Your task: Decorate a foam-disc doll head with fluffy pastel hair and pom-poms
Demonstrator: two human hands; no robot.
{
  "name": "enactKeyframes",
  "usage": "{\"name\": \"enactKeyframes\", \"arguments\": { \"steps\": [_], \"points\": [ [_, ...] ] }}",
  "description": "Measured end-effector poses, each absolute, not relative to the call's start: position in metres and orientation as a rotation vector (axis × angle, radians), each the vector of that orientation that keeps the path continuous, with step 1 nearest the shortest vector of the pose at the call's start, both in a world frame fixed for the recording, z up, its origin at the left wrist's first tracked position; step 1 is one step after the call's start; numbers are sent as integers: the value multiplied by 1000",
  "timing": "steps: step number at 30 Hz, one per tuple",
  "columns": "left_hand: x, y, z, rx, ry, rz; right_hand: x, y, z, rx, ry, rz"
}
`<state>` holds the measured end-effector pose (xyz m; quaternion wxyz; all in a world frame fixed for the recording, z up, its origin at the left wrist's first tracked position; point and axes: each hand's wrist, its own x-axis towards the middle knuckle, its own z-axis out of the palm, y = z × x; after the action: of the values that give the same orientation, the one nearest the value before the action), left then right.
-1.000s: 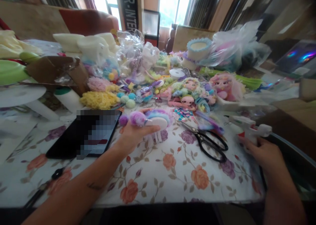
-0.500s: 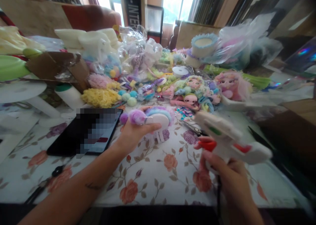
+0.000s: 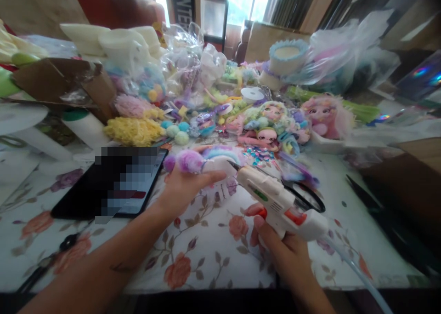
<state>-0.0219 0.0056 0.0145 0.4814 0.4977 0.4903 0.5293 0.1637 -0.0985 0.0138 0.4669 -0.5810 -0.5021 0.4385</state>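
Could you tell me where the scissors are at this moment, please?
The scissors lie on the floral tablecloth right of centre, mostly hidden behind the glue gun in the right hand.

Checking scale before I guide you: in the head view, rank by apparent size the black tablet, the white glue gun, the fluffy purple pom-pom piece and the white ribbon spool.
1. Black tablet
2. White glue gun, though nearness to the camera inflates it
3. Fluffy purple pom-pom piece
4. White ribbon spool, farther back, so its true size is unsure

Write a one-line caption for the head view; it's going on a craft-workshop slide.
Left hand holds a fluffy pastel ornament while the right hand aims a white glue gun at it.
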Motion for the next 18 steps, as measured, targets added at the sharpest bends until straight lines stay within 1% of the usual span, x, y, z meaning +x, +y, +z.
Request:
{"name": "enactKeyframes", "arguments": {
  "steps": [12,18],
  "points": [
    [-22,3,19,1260,1202,1241,166,-99,13,-1550,-1331,1043],
    [-22,3,21,1284,1225,1245,166,-99,11,-1516,-1331,1041]
  ]
}}
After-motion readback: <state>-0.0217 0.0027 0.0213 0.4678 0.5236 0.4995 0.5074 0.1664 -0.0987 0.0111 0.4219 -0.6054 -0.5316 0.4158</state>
